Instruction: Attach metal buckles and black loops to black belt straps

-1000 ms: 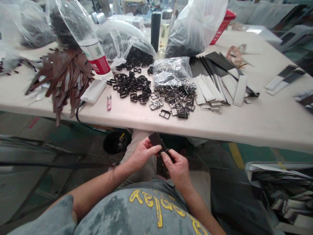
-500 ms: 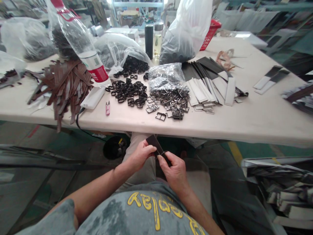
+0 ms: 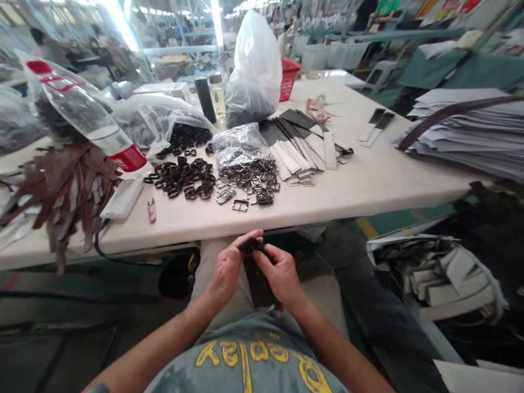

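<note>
Between my two hands, just past the table's front edge and over my lap, is a dark strap [image 3: 248,245], folded or bent. My left hand [image 3: 227,268] grips its left end. My right hand [image 3: 281,272] pinches the strap's other side with thumb and fingers; a small dark piece, perhaps a loop or buckle, shows there but is too small to make out. On the table ahead lie a heap of metal buckles [image 3: 262,183], a pile of black loops [image 3: 190,177] and a fan of black and white strips [image 3: 298,153].
Pink thread snips [image 3: 152,210] lie near the table edge beside a white power bank-like block [image 3: 121,199]. Brown strips [image 3: 69,191] hang over the edge at left, by a large plastic bottle [image 3: 94,125]. An open sack of strips [image 3: 446,278] stands at lower right; a stack of sheets [image 3: 462,128] sits on the table.
The view has swung right and up. My left hand has turned more upright, with its fingers raised over the strap, which now looks bent rather than flat.
</note>
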The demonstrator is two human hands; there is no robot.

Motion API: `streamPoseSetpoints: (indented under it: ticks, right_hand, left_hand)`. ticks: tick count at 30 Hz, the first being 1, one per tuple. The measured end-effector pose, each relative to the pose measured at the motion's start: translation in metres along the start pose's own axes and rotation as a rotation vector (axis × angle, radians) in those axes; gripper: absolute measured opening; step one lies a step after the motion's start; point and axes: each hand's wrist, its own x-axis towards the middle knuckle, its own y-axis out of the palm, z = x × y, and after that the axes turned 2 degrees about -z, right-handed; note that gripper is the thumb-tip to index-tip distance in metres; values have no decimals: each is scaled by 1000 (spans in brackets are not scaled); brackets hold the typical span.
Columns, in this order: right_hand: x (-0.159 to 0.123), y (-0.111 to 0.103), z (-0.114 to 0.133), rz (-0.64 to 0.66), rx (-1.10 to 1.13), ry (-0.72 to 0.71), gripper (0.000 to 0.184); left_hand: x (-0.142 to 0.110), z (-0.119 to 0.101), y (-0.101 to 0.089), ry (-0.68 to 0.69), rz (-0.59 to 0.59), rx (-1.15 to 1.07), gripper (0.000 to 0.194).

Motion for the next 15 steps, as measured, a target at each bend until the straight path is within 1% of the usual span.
streamPoseSetpoints:
  ticks: [1,2,3,4,5,6,8,10,12,14,15]
  right_hand:
    - [0,-3,3,9,-7,-17,32]
    - [0,-5,5,17,-19,-32,31]
    - [-1,-8,7,29,-36,-45,31]
    - [-1,-12,9,42,-58,-58,30]
    - [-1,-15,11,61,-85,-72,30]
    - [-1,-19,14,86,-120,-87,29]
    - [-1,-26,19,151,-232,-121,27]
    - [-1,-33,27,221,-388,-149,24]
    - [0,-40,35,286,-547,-162,24]
    - [1,-45,42,334,-673,-164,28]
    - [2,-47,45,348,-728,-160,31]
  left_hand:
    - [1,-3,0,-81,44,-111,65]
    - [2,-6,0,-162,82,-209,68]
    - [3,-9,0,-225,110,-277,65]
    - [4,-12,-1,-272,138,-307,55]
    - [5,-15,-3,-307,170,-306,45]
    - [5,-18,-5,-341,209,-282,44]
    - [6,-21,-11,-426,320,-197,57]
    - [7,-21,-18,-489,400,-119,62]
    - [7,-20,-24,-503,408,-95,62]
    - [6,-17,-27,-498,361,-121,60]
    - [6,-16,-28,-492,331,-134,55]
